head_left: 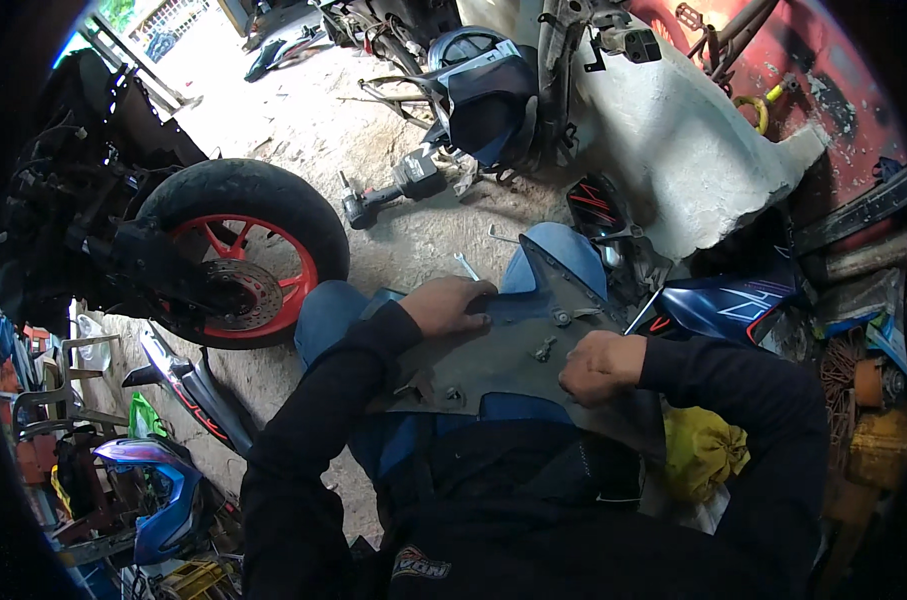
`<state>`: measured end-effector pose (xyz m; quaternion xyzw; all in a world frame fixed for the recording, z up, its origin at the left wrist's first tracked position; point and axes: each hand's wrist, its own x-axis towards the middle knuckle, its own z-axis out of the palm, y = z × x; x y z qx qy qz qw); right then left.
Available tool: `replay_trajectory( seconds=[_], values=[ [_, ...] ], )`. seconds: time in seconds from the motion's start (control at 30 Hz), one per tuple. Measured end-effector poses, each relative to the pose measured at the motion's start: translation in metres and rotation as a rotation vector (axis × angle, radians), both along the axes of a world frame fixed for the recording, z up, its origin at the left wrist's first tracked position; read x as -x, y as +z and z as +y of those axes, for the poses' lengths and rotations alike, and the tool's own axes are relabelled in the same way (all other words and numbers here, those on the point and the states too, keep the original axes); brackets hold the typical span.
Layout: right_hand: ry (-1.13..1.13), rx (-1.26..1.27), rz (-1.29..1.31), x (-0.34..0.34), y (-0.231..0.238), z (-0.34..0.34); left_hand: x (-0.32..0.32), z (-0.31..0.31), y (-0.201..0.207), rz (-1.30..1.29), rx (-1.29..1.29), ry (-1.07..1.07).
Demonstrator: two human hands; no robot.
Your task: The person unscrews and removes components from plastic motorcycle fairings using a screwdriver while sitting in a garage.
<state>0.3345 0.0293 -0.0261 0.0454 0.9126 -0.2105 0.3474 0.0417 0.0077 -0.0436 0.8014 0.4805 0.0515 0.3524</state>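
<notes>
A dark motorcycle fairing panel (513,345) lies across my lap with its inner side up. Metal fasteners (544,348) stand out from that grey surface. My left hand (448,305) grips the panel's far edge, its thumb on the inner face and its fingers partly hidden. Over the panel's right side, my right hand (601,367) is closed, knuckles up. Whatever its fingers may hold is hidden. Just beyond my left hand, a wrench (465,266) rests on the ground.
A motorcycle wheel with a red rim (293,285) stands at left. Ahead lie a cordless impact wrench (393,190) and a dark fairing (488,105). Blue fairings (723,305) sit at right, near a yellow bag (708,452). A white-and-black panel (198,390) lies at lower left.
</notes>
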Motion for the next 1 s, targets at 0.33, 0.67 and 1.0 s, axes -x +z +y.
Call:
replay_trajectory(
  seconds=[0.33,0.67,1.0],
  values=[
    [-0.112,0.101,0.156,-0.016,-0.042,-0.011,0.015,-0.011,-0.006,-0.030,-0.058,0.089],
    [-0.177,-0.007,0.123,-0.046,-0.027,0.014,0.007,0.000,-0.014,-0.132,-0.099,0.057],
    [-0.180,0.089,0.121,-0.017,0.034,-0.001,0.008,0.000,-0.016,-0.085,-0.081,0.058]
  ],
)
